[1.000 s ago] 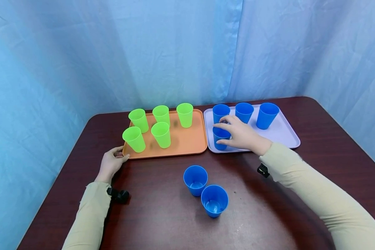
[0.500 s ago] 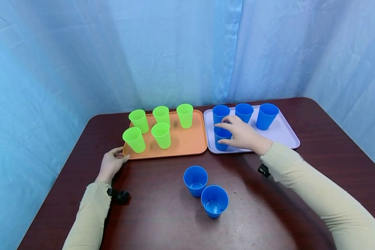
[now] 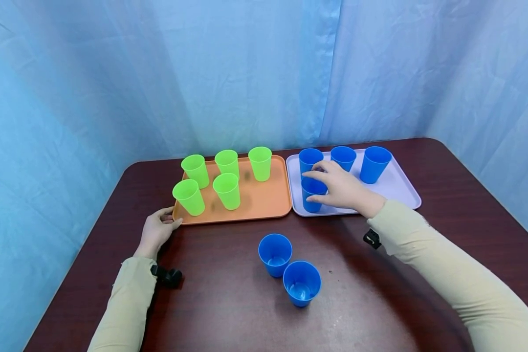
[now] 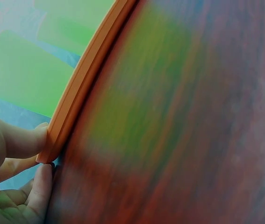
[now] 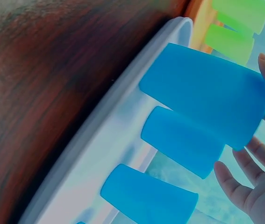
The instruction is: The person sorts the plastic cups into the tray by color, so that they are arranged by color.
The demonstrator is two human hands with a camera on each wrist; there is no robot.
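My right hand (image 3: 336,188) reaches over the near left part of the lavender tray (image 3: 396,188). Its thumb and forefinger lie on either side of the rim of a blue cup (image 3: 311,196) that stands upright on the tray. In the right wrist view that blue cup (image 5: 202,93) fills the middle, and the other fingers (image 5: 235,184) spread loosely beyond it. My left hand (image 3: 156,230) pinches the near left corner of the orange tray (image 3: 259,203). In the left wrist view the thumb (image 4: 15,140) presses on the orange tray's edge (image 4: 85,74).
Three more blue cups (image 3: 375,164) line the back of the lavender tray. Several green cups (image 3: 227,189) stand on the orange tray. Two blue cups (image 3: 275,253) (image 3: 302,282) stand upright on the dark wooden table (image 3: 229,313). A blue curtain hangs behind.
My right hand and the blue cup under it have shifted only slightly on the lavender tray. The left hand has stayed at the orange tray's corner.
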